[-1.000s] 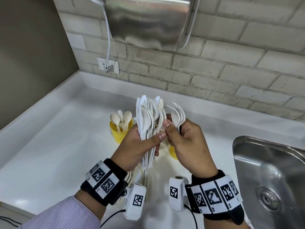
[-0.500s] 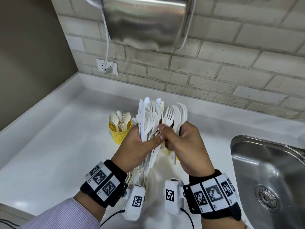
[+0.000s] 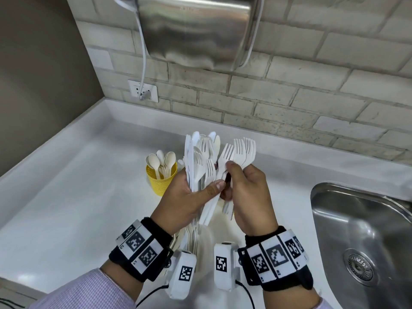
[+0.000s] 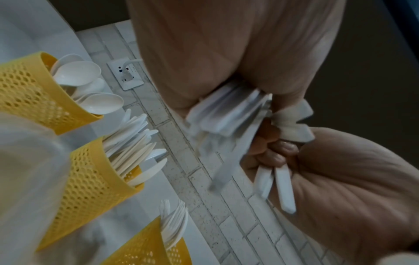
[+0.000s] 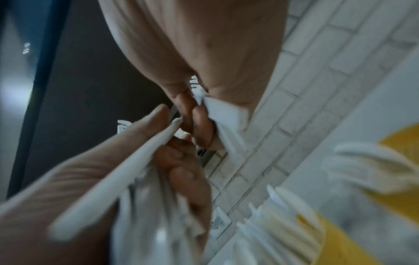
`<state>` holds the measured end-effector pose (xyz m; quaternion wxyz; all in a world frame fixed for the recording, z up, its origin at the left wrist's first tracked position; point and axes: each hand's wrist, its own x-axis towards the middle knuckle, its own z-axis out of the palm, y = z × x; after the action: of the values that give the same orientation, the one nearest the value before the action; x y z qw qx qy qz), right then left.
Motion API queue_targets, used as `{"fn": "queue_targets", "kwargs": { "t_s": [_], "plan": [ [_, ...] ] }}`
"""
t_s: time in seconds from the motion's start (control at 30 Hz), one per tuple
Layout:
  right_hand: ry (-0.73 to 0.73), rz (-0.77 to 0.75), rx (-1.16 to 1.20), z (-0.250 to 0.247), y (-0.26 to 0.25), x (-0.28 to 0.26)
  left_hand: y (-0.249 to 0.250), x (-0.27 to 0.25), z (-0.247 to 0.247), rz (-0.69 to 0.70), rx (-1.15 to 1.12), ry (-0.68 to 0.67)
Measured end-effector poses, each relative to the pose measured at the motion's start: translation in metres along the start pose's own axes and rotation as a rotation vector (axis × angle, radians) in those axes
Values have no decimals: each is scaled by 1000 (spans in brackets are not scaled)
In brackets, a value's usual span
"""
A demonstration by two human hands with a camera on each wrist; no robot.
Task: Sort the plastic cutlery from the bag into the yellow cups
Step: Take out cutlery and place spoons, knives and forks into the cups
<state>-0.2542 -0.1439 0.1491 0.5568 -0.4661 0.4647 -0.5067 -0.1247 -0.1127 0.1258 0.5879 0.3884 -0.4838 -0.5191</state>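
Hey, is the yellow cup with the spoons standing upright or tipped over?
Upright. The yellow cup stands on the white counter with its spoons sticking up, bowls upward.

The head view looks down from above at the white counter [image 3: 66, 197], facing the tiled back wall [image 3: 312, 97], with the sink [image 3: 365, 241] at the counter's right edge. The left wrist view sits very near the left hand [image 4: 204, 53], looking up along it at the same wall; the yellow cups [image 4: 90, 175] stand close at its left. The right wrist view, blurred, looks along the right hand [image 5: 215, 44] toward that wall. All three share the bundle of cutlery [image 3: 200, 166].
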Motion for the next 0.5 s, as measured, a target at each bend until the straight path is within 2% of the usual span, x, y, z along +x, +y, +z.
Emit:
{"fn": "queue_targets", "kwargs": {
  "t_s": [0.1,0.2,0.5],
  "plan": [
    [-79,71,165,5,-6,-6,-2,2,-3,-12,-26,-4],
    [-66,81,240,8,-4,-7,-2,3,-4,-37,-36,-6],
    [-63,147,200,7,-1,-3,-2,2,-5,-18,-61,-23]
  ]
}}
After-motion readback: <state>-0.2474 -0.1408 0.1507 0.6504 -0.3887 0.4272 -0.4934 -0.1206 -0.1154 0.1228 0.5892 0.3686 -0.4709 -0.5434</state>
